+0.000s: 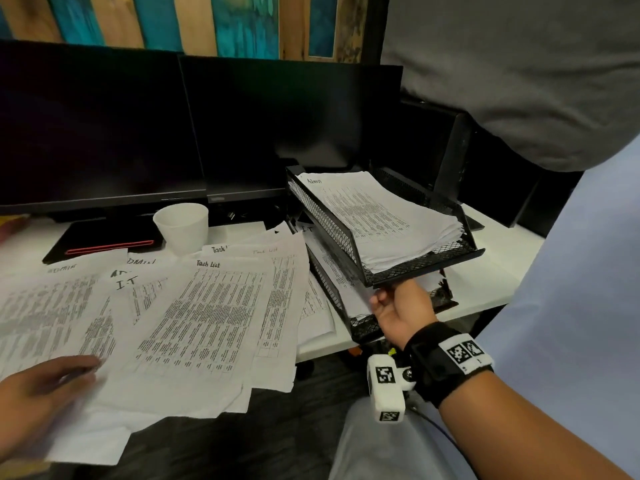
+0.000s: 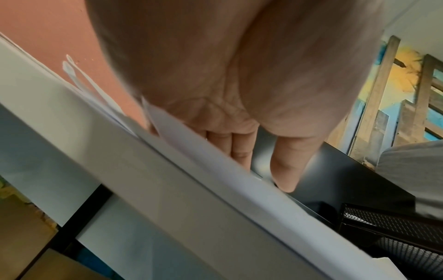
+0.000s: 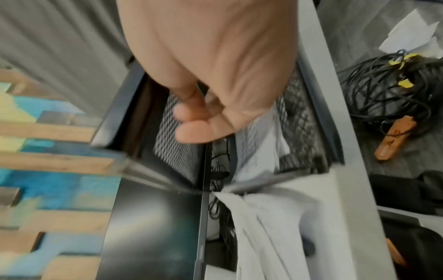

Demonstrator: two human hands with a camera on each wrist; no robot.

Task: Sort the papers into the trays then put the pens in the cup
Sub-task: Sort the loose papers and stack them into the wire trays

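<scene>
Several printed papers point(image 1: 207, 306) headed "Task List", "I-T" and "Admin" lie fanned over the desk, some hanging off its front edge. My left hand point(image 1: 45, 389) rests flat on the nearest sheets with straight fingers point(image 2: 239, 147). Two black mesh trays stand stacked at the right. The upper tray point(image 1: 426, 268) holds a thick "Admin" stack point(image 1: 374, 216). My right hand point(image 1: 398, 310) reaches under it into the lower tray point(image 1: 367, 327), fingers curled point(image 3: 191, 121) beside its sheets point(image 3: 261, 136). Blur hides whether they pinch one. A white cup point(image 1: 181, 226) stands behind the papers.
Two dark monitors point(image 1: 138, 133) fill the back of the desk, with a black and red base point(image 1: 107, 240) under the left one. A person in a grey shirt point(image 1: 519, 81) stands close behind the trays. Coiled black cables point(image 3: 388, 91) lie on the floor.
</scene>
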